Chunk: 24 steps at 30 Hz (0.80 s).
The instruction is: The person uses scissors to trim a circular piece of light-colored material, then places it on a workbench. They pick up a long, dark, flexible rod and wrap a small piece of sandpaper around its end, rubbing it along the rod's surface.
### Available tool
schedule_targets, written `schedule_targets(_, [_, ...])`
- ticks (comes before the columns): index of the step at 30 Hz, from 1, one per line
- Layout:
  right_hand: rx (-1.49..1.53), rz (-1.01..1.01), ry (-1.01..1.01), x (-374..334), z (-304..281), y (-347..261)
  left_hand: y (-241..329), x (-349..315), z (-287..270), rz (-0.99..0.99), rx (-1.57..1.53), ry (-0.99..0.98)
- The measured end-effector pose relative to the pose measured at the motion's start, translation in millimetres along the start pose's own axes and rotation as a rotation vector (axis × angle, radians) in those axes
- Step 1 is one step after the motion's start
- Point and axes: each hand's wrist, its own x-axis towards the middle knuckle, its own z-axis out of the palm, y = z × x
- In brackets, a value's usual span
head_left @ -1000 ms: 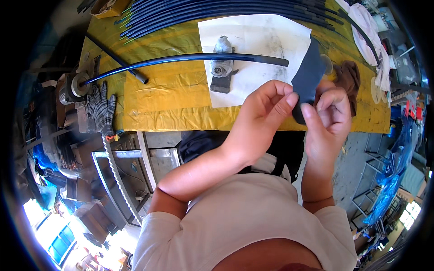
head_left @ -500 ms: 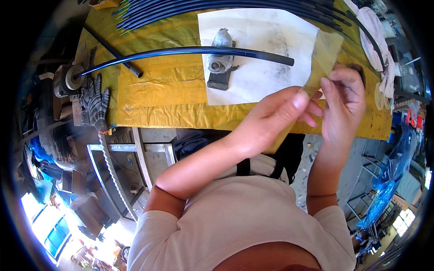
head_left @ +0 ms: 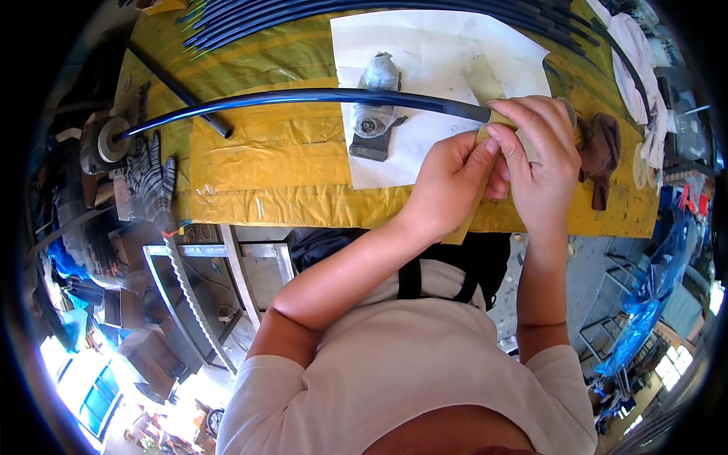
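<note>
A long, slim blue rod (head_left: 303, 96) runs across the table, its left end in a round metal chuck (head_left: 114, 144). Near its dark right end it lies over a cloth-wrapped rest (head_left: 371, 125) on a dark block. Both hands grip a yellowish, translucent strip (head_left: 459, 227) at that end. My left hand (head_left: 444, 178) pinches the strip between thumb and fingers just below the tip. My right hand (head_left: 546, 155) closes on it from the right, fingers over the tip. These fingers hide how the strip meets the rod.
White paper (head_left: 425, 45) with dark smudges lies under the rest. Several blue rods (head_left: 341, 15) lie along the table's far side. A dark tube (head_left: 178, 87) and a striped glove (head_left: 155, 182) are near the chuck. Brown cloth (head_left: 603, 148) lies right of my hands.
Both hands have moved left with the strip, from right of the rod to its dark tip. The brown cloth, mostly hidden before, now shows.
</note>
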Motion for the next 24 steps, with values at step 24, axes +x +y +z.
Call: schedule_targets(24, [0.158,-0.067,-0.028,9,23,3,-3,0,-16,0.103,0.014,0.077])
